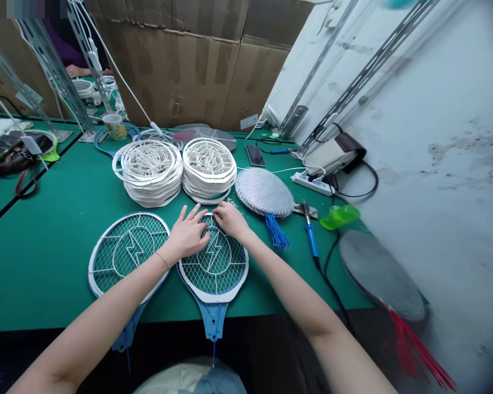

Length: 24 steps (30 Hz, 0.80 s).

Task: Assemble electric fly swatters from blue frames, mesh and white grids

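Two blue-and-white mosquito swatter heads lie side by side at the table's front edge, their blue necks jutting over it. On the right swatter head (pixel 231 289), both hands touch the top of the white rim. My left hand (pixel 188 234) has its fingers spread across the upper left of the mesh. My right hand (pixel 230 220) has its fingers pressed together at the rim's top; what they pinch, if anything, is hidden. The left swatter head (pixel 102 276) lies beneath my left forearm. Behind stand two stacks of white ring frames, a left stack (pixel 152 189) and a right stack (pixel 208 186).
On the green table (pixel 57 219) lie a pile of round metal meshes (pixel 265 191) with blue wires, a blue soldering iron (pixel 311 238), a green plastic piece (pixel 340 217), a phone (pixel 255 155) and a power strip (pixel 312 183). Grey meshes (pixel 382 273) with red wires overhang the right edge.
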{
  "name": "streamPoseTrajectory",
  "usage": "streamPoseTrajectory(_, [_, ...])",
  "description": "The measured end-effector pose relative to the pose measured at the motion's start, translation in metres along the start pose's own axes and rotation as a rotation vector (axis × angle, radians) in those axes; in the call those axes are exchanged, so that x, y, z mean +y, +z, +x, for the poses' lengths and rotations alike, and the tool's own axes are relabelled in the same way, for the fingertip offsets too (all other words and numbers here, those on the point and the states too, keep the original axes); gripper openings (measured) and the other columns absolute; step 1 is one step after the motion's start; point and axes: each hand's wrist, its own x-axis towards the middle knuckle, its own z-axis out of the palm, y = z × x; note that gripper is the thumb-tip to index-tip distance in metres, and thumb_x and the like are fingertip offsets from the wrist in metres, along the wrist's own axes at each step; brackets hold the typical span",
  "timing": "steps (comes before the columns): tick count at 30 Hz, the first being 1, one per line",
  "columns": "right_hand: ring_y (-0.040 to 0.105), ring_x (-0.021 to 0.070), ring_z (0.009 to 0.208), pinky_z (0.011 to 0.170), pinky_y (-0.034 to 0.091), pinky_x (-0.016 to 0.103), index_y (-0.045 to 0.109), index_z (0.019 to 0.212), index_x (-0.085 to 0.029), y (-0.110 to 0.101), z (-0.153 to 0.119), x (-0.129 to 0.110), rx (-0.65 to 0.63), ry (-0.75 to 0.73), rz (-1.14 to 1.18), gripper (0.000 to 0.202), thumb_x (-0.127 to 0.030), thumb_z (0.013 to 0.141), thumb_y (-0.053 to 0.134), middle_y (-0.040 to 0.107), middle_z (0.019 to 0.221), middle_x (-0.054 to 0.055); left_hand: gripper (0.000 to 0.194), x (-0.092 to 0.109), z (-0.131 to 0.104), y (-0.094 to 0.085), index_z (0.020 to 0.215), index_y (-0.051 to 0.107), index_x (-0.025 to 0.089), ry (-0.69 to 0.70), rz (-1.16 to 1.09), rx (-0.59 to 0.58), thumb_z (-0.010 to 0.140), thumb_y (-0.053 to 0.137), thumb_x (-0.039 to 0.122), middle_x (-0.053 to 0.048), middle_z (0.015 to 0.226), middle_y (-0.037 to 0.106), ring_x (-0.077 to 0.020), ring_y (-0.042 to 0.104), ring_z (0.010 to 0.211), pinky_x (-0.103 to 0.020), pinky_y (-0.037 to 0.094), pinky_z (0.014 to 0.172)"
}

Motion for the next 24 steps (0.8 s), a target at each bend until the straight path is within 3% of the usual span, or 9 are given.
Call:
streamPoseTrajectory(8, [0.058,0.019,0.105,0.086,0.048,0.027,0.071,0.104,-0.014,0.012,-0.004,0.001,0.06,-0.021,-0.066,0.02,-0.019,0.099,0.052,0.065,0.107,0.011,0.044,-0.004,-0.002,0.001,0.122,0.071,0.018,0.03,-0.043,0.011,0.095,0.044,0.04,-0.011,0.151,0.049,-0.0332,0.029,0.149,-0.06,0.004,0.124])
streamPoseTrajectory(17, [0.058,0.0211,0.098,0.084,0.048,0.03,0.07,0.093,-0.015,0.015,0.001,0.007,0.102,-0.043,-0.096,0.017,-0.017,0.097,0.054,0.065,0.101,0.011,0.041,-0.01,0.003,0.007,0.116,0.074,0.02,0.076,-0.058,0.037,0.091,0.047,0.037,-0.01,0.153,0.048,-0.0356,0.028,0.149,-0.06,0.001,0.124])
streamPoseTrajectory(24, [0.059,0.0204,0.097,0.083,0.049,0.03,0.073,0.095,-0.017,0.022,-0.004,0.009,0.139,-0.061,-0.059,0.018,-0.018,0.097,0.054,0.065,0.101,0.01,0.041,-0.01,0.006,0.004,0.114,0.074,0.016,0.103,-0.054,0.02,0.09,0.048,0.037,-0.011,0.153,0.049,-0.0308,0.034,0.148,-0.053,0.009,0.126])
